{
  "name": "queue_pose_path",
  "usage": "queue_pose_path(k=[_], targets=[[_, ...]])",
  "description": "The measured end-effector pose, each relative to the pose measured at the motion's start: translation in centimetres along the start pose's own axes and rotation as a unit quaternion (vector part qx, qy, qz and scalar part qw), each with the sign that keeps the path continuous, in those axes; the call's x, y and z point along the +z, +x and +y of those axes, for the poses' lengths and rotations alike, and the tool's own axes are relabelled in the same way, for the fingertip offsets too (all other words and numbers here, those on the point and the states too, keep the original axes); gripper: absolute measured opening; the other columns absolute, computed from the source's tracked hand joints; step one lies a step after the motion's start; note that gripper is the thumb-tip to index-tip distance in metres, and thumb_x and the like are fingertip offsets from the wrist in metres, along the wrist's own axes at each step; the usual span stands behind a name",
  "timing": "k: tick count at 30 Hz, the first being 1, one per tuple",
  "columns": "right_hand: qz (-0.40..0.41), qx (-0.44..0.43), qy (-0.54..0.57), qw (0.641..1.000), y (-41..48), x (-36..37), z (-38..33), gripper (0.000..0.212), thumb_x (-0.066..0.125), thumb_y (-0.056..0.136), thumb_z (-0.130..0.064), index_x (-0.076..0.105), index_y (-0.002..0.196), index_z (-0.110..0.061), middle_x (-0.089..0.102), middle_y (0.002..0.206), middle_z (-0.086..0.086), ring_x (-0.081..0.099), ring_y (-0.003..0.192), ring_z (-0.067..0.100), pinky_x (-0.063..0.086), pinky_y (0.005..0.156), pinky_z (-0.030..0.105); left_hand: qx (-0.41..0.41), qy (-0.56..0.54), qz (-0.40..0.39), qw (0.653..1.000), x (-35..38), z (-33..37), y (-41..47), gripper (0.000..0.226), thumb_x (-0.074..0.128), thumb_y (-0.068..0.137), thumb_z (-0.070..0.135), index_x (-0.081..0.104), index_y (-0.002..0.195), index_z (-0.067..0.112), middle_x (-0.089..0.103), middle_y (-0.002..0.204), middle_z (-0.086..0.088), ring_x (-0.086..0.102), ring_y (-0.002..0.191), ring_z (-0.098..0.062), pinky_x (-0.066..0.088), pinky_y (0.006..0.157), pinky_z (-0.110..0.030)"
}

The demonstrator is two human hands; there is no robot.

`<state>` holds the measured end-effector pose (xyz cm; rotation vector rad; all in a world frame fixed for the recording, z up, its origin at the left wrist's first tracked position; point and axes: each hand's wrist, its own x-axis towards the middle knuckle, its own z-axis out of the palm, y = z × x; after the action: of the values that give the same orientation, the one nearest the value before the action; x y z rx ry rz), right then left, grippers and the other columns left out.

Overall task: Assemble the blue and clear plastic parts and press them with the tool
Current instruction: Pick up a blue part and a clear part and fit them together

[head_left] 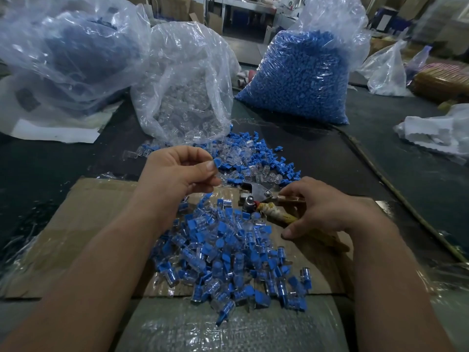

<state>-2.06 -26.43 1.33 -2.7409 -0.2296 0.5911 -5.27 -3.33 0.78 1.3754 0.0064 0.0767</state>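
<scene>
**Blue part pinched, tool gripped**

With the left hand (pixel 177 171), raised above the cardboard (pixel 88 219), fingers curled in, pinching a small blue part (pixel 217 162) between thumb and forefinger. Lower, between the forearms, on the cardboard: a heap of assembled blue-and-clear pieces (pixel 228 260). With the right hand (pixel 327 207), fingers wrapped round the cloth-bound handles of the plier-like tool (pixel 261 199), metal head pointing left, near the cardboard's far edge.

Beyond the hands, on the dark table (pixel 330 153), loose blue and clear parts (pixel 243 161) mixed together. Farther back, left to right: a large crumpled bag (pixel 68 52) with dark blue contents, an open bag of clear parts (pixel 187 92), a full bag of blue parts (pixel 299 74), white bags (pixel 436 130) at the right edge. Behind, blurred benches and boxes.
</scene>
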Motion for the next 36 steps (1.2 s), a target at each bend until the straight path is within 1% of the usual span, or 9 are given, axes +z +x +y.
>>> queue_pose_path(k=[4, 8, 11, 16, 19, 22, 25, 31, 36], targets=[[0.038, -0.015, 0.009, 0.999, -0.2, -0.1, -0.2, 0.055, 0.082, 0.061, -0.033, 0.060, 0.110, -0.035, 0.047, 0.088, -0.019, 0.046, 0.081, 0.004, 0.037, 0.064, 0.022, 0.000, 0.005, -0.001, 1.000, 0.0, -0.2, 0.0, 0.012, 0.057, 0.078, -0.005, 0.058, 0.075, 0.006, 0.065, 0.054, 0.001, 0.064, 0.051, -0.010, 0.053, 0.050, -0.018], [0.076, -0.005, -0.010, 0.997, 0.0, 0.1, -0.8, 0.027, 0.072, 0.068, -0.032, 0.064, 0.093, -0.034, 0.053, 0.079, -0.013, 0.049, 0.074, 0.007, 0.044, 0.063, 0.028, 0.000, 0.005, 0.004, 1.000, -0.1, -0.3, 0.2, 0.013, 0.056, 0.080, -0.006, 0.057, 0.075, 0.006, 0.065, 0.054, 0.000, 0.065, 0.053, -0.011, 0.053, 0.050, -0.018], [0.103, 0.001, -0.079, 0.991, 0.4, 0.7, -1.4, 0.012, 0.066, 0.071, -0.023, 0.058, 0.077, -0.031, 0.055, 0.074, -0.007, 0.049, 0.068, 0.009, 0.037, 0.053, 0.027, 0.001, 0.002, 0.004, 1.000, -0.1, -0.5, 0.2, 0.012, 0.056, 0.080, -0.005, 0.057, 0.076, 0.006, 0.066, 0.054, 0.000, 0.065, 0.053, -0.011, 0.053, 0.050, -0.018], [0.171, 0.001, -0.068, 0.983, 0.9, 1.2, -1.5, 0.012, 0.060, 0.075, -0.013, 0.056, 0.080, -0.024, 0.051, 0.079, -0.004, 0.045, 0.069, 0.011, 0.036, 0.056, 0.026, 0.017, -0.008, 0.001, 1.000, 0.0, -0.5, 0.1, 0.012, 0.056, 0.079, -0.005, 0.057, 0.076, 0.006, 0.066, 0.056, 0.000, 0.066, 0.055, -0.011, 0.053, 0.051, -0.017], [0.266, -0.065, -0.015, 0.962, 0.7, 1.2, -1.9, 0.022, 0.060, 0.076, -0.011, 0.046, 0.084, -0.026, 0.042, 0.081, -0.008, 0.040, 0.073, 0.012, 0.029, 0.057, 0.026, 0.034, -0.014, -0.001, 0.999, 0.2, -0.4, 0.0, 0.013, 0.056, 0.080, -0.005, 0.057, 0.077, 0.007, 0.066, 0.056, 0.002, 0.066, 0.055, -0.010, 0.053, 0.053, -0.018], [0.324, -0.122, 0.078, 0.935, 0.1, 1.7, -3.1, 0.027, 0.061, 0.075, -0.010, 0.046, 0.086, -0.030, 0.047, 0.076, -0.012, 0.046, 0.070, 0.013, 0.031, 0.062, 0.028, 0.055, -0.019, 0.002, 0.998, 0.4, -0.5, -0.1, 0.014, 0.056, 0.080, -0.006, 0.057, 0.076, 0.008, 0.065, 0.056, 0.004, 0.066, 0.056, -0.010, 0.054, 0.055, -0.018], [0.313, -0.147, 0.109, 0.932, -0.3, 2.2, -3.8, 0.027, 0.059, 0.075, -0.011, 0.043, 0.083, -0.031, 0.047, 0.067, -0.013, 0.044, 0.062, 0.008, 0.030, 0.056, 0.029, 0.078, -0.019, 0.009, 0.997, 0.6, -0.6, 0.0, 0.017, 0.055, 0.081, -0.007, 0.057, 0.075, 0.009, 0.065, 0.056, 0.005, 0.066, 0.056, -0.010, 0.054, 0.057, -0.018], [0.257, -0.161, 0.087, 0.949, -0.2, 2.7, -4.4, 0.030, 0.060, 0.072, -0.012, 0.044, 0.093, -0.026, 0.044, 0.081, -0.014, 0.043, 0.072, 0.005, 0.028, 0.057, 0.021, 0.118, -0.003, 0.035, 0.992, 0.7, -0.9, 0.0, 0.015, 0.058, 0.080, -0.005, 0.059, 0.076, 0.010, 0.067, 0.060, 0.004, 0.065, 0.058, -0.009, 0.055, 0.059, -0.020], [0.239, -0.167, 0.096, 0.952, -0.1, 2.7, -4.4, 0.031, 0.062, 0.071, -0.011, 0.045, 0.093, -0.024, 0.043, 0.082, -0.014, 0.042, 0.073, 0.001, 0.028, 0.057, 0.022, 0.128, 0.001, 0.040, 0.991, 0.7, -0.9, 0.1, 0.014, 0.059, 0.079, -0.003, 0.059, 0.077, 0.010, 0.067, 0.060, 0.005, 0.064, 0.058, -0.008, 0.055, 0.059, -0.020]])
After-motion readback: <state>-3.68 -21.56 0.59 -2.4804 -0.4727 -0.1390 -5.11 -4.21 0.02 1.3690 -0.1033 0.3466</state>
